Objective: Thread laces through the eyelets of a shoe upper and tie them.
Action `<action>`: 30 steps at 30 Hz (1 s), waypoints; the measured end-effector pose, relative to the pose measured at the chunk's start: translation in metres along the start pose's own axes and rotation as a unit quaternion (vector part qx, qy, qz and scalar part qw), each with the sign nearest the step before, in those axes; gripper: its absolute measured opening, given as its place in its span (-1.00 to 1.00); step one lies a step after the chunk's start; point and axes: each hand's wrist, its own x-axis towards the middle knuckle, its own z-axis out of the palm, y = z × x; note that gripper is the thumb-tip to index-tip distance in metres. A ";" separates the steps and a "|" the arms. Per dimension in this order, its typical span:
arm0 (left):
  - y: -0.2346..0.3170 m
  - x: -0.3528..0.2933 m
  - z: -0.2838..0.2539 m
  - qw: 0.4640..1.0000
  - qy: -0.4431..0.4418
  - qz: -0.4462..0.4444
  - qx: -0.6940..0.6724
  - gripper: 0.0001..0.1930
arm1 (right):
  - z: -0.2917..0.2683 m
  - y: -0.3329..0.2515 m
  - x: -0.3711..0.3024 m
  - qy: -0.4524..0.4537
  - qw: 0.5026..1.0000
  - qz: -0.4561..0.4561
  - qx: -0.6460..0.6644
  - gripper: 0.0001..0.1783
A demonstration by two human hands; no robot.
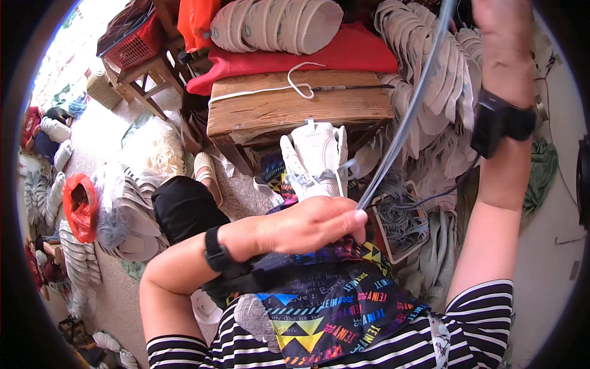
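My left hand [310,222] is in front of my lap, thumb and fingers closed on the lower end of grey-blue shoelaces [402,126]. The laces run taut up to the right and leave the view at the top edge. High at the upper right is my right hand [504,27], smeared by motion and partly cut off, so its fingers cannot be made out. Just beyond my left hand a white shoe upper [314,150] rests against the front of a wooden stool [258,114]. On that stool lie a white lace [255,93] and a thin dark tool [353,88].
Stacked pale shoe uppers [276,24] sit on red cloth [344,58] behind the stool. More uppers [430,80] hang at the right, above a tray [396,255] of grey laces. Bundles of uppers, a red bag [80,206] and a red basket [132,49] stand at the left.
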 end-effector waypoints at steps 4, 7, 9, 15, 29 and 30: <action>0.037 -0.009 -0.054 0.926 0.251 0.144 0.243 -0.61 | -0.062 0.097 -0.050 -0.302 0.874 0.050 -0.378 -0.80; 0.019 -0.020 -0.072 0.921 0.377 0.066 0.074 -0.55 | -0.009 0.076 -0.155 -0.379 0.892 0.050 -0.241 -0.90; -0.003 -0.016 -0.064 0.884 0.466 -0.006 -0.036 -0.52 | -0.006 0.059 -0.209 -0.504 0.831 0.147 -0.186 -0.79; -0.075 -0.029 -0.034 0.885 0.447 -0.132 -0.001 -0.54 | -0.003 0.045 -0.279 -0.498 0.822 0.091 -0.260 -0.75; -0.106 -0.036 0.000 0.896 0.363 -0.150 0.208 -0.80 | -0.005 0.058 -0.254 -0.507 0.657 0.558 -0.005 -0.73; -0.104 -0.037 -0.003 0.897 0.354 -0.157 0.213 -0.81 | -0.008 0.065 -0.264 -0.463 0.669 0.578 0.064 -0.74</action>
